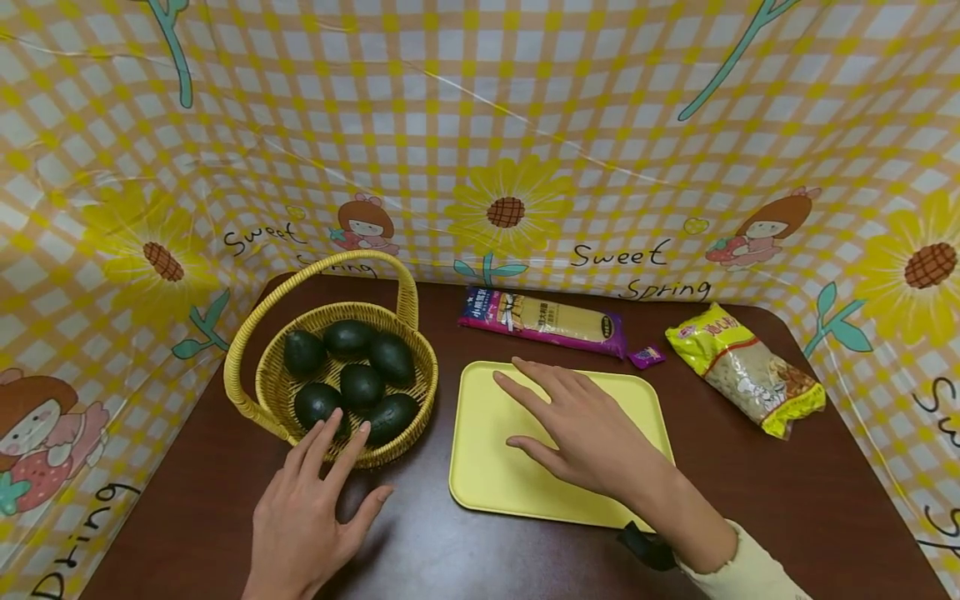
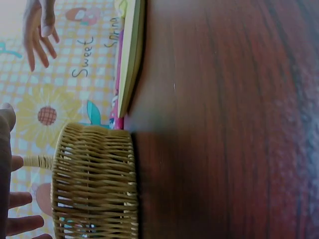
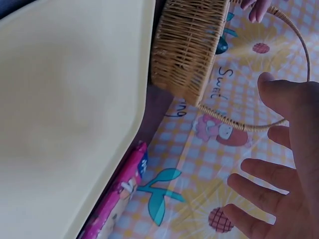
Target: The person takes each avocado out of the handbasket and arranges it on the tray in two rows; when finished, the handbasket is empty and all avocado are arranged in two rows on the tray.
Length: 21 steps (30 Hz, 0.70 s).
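My right grip point(image 1: 577, 425), fingers apart, hides part of the yellow tray point(image 1: 487, 450). Left of the tray, my left grip point(image 1: 307, 500), fingers also apart, partly covers one avocado point(image 1: 317, 403); whether they touch, I cannot tell. My left-wrist view cuts off the wicker basket point(image 2: 94, 184), left of the tray, where I count six avocados. Behind the tray lie one long packet point(image 1: 547, 323) and one small purple wrapper point(image 1: 647, 357); right of it, one plump bag point(image 1: 750, 371).

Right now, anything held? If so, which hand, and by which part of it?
Nothing held. Left hand hovers, fingers spread, by the basket rim; right hand hovers above the tray.
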Tool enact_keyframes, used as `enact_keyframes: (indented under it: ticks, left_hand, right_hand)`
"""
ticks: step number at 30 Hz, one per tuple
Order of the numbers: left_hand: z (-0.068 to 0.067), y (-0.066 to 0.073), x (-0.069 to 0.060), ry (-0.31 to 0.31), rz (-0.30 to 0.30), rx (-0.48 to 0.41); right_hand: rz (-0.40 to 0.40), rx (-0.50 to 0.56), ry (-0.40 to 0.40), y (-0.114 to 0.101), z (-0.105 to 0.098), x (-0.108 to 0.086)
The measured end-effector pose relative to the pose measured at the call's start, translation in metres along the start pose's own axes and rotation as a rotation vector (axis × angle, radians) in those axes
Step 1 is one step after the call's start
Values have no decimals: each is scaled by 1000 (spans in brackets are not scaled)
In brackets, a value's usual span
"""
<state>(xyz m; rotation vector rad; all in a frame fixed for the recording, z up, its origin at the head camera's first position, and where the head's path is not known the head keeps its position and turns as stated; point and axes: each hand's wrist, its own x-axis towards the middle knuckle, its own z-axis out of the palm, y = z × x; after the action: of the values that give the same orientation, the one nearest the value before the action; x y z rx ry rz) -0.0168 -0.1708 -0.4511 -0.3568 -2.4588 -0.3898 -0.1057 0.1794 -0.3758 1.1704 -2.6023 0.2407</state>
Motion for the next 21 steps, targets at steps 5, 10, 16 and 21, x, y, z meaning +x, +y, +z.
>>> enact_keyframes:
  ticks: [5,10,16,21]
  left_hand:
    - [-2,-4,-4,13,-22,6]
    - [-2,-5,-7,4,-62,16]
    - [-1,-6,-12,13,-106,19]
    - [1,-8,-14,33,-143,36]
  right_hand:
    - [-19,2,-7,-6,3,11]
    - [-38,18,-7,-13,6,23]
    - [-68,36,-9,-25,10,43]
    - [-104,56,-20,-33,16,61]
